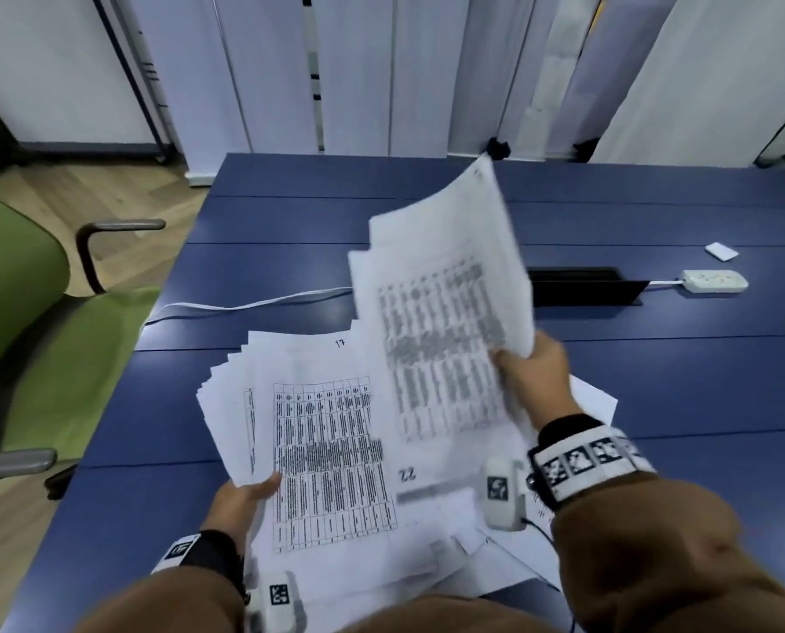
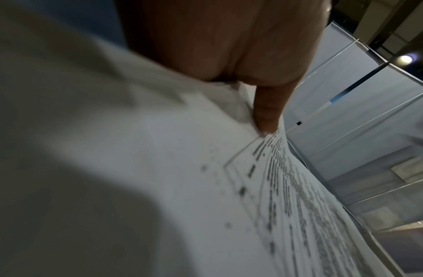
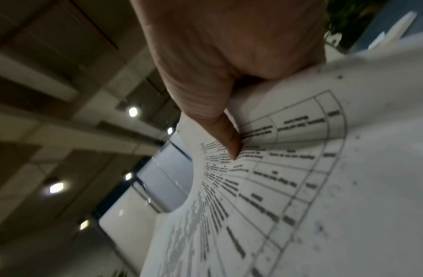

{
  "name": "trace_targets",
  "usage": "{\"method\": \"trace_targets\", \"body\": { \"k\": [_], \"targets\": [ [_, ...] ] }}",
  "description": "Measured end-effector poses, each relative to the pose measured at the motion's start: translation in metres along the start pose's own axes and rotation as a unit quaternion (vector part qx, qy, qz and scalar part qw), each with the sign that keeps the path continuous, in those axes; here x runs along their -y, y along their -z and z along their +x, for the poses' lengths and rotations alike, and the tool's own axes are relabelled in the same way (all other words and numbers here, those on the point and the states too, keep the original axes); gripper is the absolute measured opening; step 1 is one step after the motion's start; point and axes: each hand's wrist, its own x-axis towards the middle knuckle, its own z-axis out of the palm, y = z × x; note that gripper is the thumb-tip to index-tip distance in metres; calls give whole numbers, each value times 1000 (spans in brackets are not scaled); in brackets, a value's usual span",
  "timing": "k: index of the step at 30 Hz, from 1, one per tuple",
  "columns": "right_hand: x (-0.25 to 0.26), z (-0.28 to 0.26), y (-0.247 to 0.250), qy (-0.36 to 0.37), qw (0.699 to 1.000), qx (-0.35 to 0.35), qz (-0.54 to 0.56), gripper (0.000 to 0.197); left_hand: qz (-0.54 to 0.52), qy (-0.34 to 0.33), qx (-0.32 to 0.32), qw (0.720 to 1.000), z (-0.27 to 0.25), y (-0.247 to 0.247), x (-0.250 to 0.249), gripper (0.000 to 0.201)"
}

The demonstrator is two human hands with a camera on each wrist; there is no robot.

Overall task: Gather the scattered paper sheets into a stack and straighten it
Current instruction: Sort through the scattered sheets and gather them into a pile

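White printed sheets with tables cover the near part of the blue table (image 1: 290,212). My left hand (image 1: 244,495) grips a fanned bundle of sheets (image 1: 308,427) at its lower left edge, thumb (image 2: 267,112) on top of the paper (image 2: 265,187). My right hand (image 1: 532,367) pinches a few raised sheets (image 1: 445,285) by their right edge and holds them tilted up above the table; its thumb (image 3: 227,135) presses on the printed table of those sheets (image 3: 288,168). More loose sheets (image 1: 472,550) lie under and beside both hands, one marked 22.
A green chair (image 1: 29,322) stands left of the table. A white cable (image 1: 244,303) runs across the table to a black cable hatch (image 1: 582,285). A white power strip (image 1: 715,281) and a small white card (image 1: 721,251) lie at the far right.
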Motion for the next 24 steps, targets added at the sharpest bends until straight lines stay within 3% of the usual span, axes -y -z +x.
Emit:
{"method": "trace_targets", "body": {
  "k": [5, 9, 11, 13, 15, 17, 18, 20, 22, 24],
  "targets": [
    [-57, -47, -67, -83, 972, 173, -133, 30, -54, 5, 26, 998, -12, -3, -10, 93],
    [-86, -71, -99, -178, 932, 292, -118, 49, -63, -13, 51, 997, -6, 2, -4, 100],
    [-88, -73, -104, -187, 913, 342, -118, 53, -53, -36, 57, 996, -4, 4, -1, 89],
    [-88, -69, -106, -172, 892, 398, -127, 56, -7, -52, 52, 997, -3, 4, 3, 95],
    [-89, -60, -104, -155, 914, 365, -86, 55, -1, -38, 51, 998, 2, 7, 6, 82],
    [-93, -41, -93, -115, 967, 198, -109, 54, -18, -18, 44, 999, 5, 8, 10, 65],
    [-96, -28, -84, -92, 972, 114, -182, 60, -23, -11, 36, 999, 5, 9, 11, 63],
    [-101, -10, -64, -83, 931, 57, -350, 79, -34, -6, 31, 999, 7, 9, 13, 61],
    [-107, -1, -52, -99, 892, 89, -431, 96, -34, -1, 23, 999, 10, 11, 14, 57],
    [-114, -2, -49, -108, 879, 127, -447, 105, -20, -3, 19, 1000, 12, 10, 15, 55]
  ]
}}
